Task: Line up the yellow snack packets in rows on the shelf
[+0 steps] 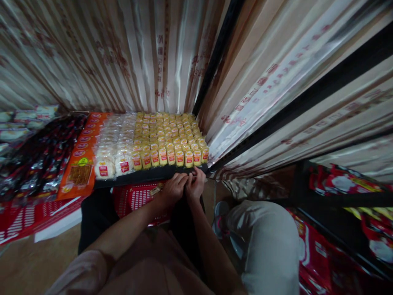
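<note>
My left hand (174,187) and my right hand (195,185) are close together just in front of the black shelf edge (147,173). The fingers of both are curled in, and the light is too dim to make out anything between them. Right behind them stand tight rows of small yellow snack packs (172,141) with red and white labels. To their left are clear packs of white round crackers (124,164). Below my left forearm a red basket (132,203) shows, with a small yellowish packet (156,189) at it.
Orange snack bags (80,159) and dark glossy packets (39,151) fill the shelf's left part. Pale printed curtains (135,53) hang behind. A person's grey-trousered knee (267,233) is close on my right, near red packages (316,250) on another rack.
</note>
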Motion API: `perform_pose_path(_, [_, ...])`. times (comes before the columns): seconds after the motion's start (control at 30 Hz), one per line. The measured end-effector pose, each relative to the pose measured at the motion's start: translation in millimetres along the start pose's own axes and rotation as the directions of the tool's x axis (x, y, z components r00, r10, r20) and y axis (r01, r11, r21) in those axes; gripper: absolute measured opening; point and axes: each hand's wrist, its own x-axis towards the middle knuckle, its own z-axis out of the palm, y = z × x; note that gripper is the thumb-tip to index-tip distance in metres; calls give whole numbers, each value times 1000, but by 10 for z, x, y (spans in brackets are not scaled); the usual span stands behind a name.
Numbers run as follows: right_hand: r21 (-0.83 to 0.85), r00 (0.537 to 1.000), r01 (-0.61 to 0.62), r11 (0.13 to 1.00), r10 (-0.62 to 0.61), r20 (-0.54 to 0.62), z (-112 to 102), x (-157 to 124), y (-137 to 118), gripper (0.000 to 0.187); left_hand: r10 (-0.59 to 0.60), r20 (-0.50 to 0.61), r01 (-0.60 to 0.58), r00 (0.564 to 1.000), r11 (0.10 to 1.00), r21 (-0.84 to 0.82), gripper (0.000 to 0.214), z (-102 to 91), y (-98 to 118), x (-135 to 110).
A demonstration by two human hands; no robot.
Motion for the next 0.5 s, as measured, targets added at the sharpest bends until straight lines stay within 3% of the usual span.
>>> perform_pose_path(0.1, [79, 994, 20, 997, -28, 107, 62, -329, -40, 34, -23, 35, 23, 999, 1000, -13, 29, 2, -14, -297])
perform_pose_path(0.2, [27, 938, 18, 999, -26, 345, 156, -619, -89, 33, -126, 109, 130, 986, 991, -39, 31, 28, -126, -656])
perform_pose_path(0.23, [-41, 889, 32, 999, -10, 458, 196, -680, -114, 33, -167, 141, 175, 976, 983, -51, 31, 36, -185, -771])
perform_pose_path(0.3, [-190, 736, 106, 976, 51, 675, 292, -742, -179, 33, -271, 216, 290, 938, 955, -62, 31, 46, -324, -966])
perform_pose_path(0.37, [-266, 578, 198, 943, 107, 809, 415, -749, -249, 32, -434, 322, 468, 841, 883, -34, 31, 53, -477, -1103])
perform_pose_path(0.47, [-292, 437, 271, 917, 153, 886, 624, -749, -316, 32, -635, 457, 692, 622, 720, 58, 30, 83, -693, -1218])
perform_pose_path(0.5, [-312, 383, 298, 902, 186, 905, 688, -760, -320, 33, -661, 487, 726, 571, 683, 76, 29, 104, -754, -1244])
